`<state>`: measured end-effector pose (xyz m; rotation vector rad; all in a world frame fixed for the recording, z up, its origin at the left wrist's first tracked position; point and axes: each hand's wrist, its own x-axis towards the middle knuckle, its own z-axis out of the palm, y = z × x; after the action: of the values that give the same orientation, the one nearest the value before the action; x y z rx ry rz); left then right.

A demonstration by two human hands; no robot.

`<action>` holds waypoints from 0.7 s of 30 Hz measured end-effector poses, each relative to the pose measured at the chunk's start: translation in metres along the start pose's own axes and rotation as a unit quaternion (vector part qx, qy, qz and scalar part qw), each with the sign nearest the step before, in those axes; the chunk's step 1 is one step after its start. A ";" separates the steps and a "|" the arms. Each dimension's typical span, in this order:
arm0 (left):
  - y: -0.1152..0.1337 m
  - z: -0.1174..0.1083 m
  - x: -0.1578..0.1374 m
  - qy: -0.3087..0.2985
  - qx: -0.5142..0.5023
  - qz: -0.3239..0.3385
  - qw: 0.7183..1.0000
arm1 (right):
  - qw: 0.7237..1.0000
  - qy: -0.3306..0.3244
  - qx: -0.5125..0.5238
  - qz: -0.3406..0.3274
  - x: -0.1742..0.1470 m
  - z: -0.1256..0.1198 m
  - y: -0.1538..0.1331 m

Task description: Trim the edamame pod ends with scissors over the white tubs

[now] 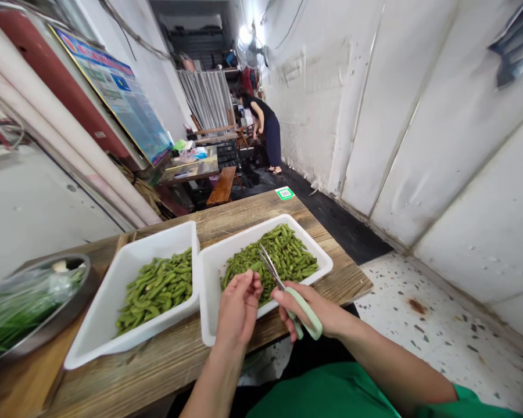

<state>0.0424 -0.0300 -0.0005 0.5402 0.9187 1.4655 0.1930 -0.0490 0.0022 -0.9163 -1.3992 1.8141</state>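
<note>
My right hand (303,307) grips scissors (305,310) with pale green handles, their blades parted and pointing away over the right-hand tray. Close to the blade tips, my left hand (239,305) pinches a green edamame pod (257,267), partly hidden by the fingers. Beneath both hands is a white plastic tray (211,313) heaped with edamame pods (287,247). A second white tray (96,325) stands to its left, touching or nearly so, with more pods (159,287) piled toward its right side.
At far left a metal bowl (85,273) holds bagged green stalks (21,313). Everything stands on a wooden table (157,354), with a QR code card (285,193) at its far edge. Farther back, a person (268,128) bends near a bench and tables. A white wall runs along the right.
</note>
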 end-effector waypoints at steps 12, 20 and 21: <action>-0.004 0.002 -0.005 0.009 0.019 0.027 0.999 | 0.999 -0.026 -0.033 0.004 0.001 0.008 -0.003; -0.003 0.007 -0.009 0.005 0.040 0.028 0.999 | 0.999 -0.018 0.047 0.000 0.011 0.017 0.012; -0.003 0.007 -0.009 0.004 0.047 0.029 0.998 | 0.998 -0.015 0.056 -0.001 0.012 0.018 0.014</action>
<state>0.0511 -0.0378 0.0024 0.6352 0.9890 1.4838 0.1704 -0.0509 -0.0093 -0.8327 -1.3029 1.8918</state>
